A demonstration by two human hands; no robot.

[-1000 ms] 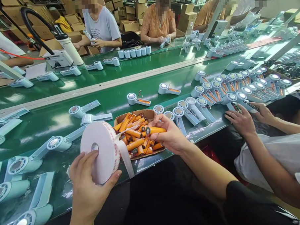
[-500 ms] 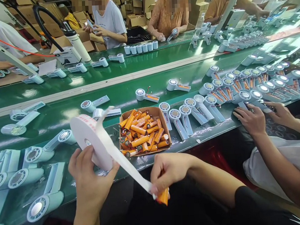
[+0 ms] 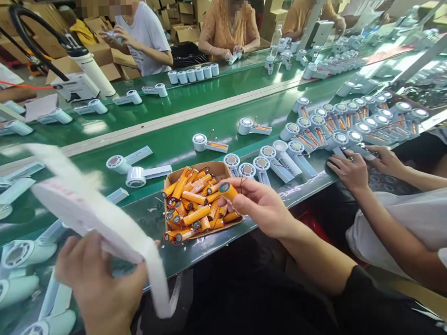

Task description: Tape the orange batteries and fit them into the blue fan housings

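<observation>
1. Now the right hand (image 3: 260, 208) is pinching an orange battery (image 3: 228, 190) between its fingertips, just over the box (image 3: 223, 168) of batteries on the table (image 3: 178, 145).
2. The left hand (image 3: 99, 286) is gripping a blurred white tape roll (image 3: 80, 208), tilted flat, a loose strip hanging down.
3. White fan shells (image 3: 135, 176) are lying around the box.
4. A neighbour's hands (image 3: 351, 172) are resting on the table's edge to the right.

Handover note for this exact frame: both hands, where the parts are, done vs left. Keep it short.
Left hand: grip shut on the white tape roll, loose strip hanging down; roll is motion-blurred.
Right hand: grip shut on one orange battery cell, above the cardboard box of cells on the green belt.
Done: one cell is out of the box.
Left: no tape visibly on that cell; many cells remain boxed.
</observation>
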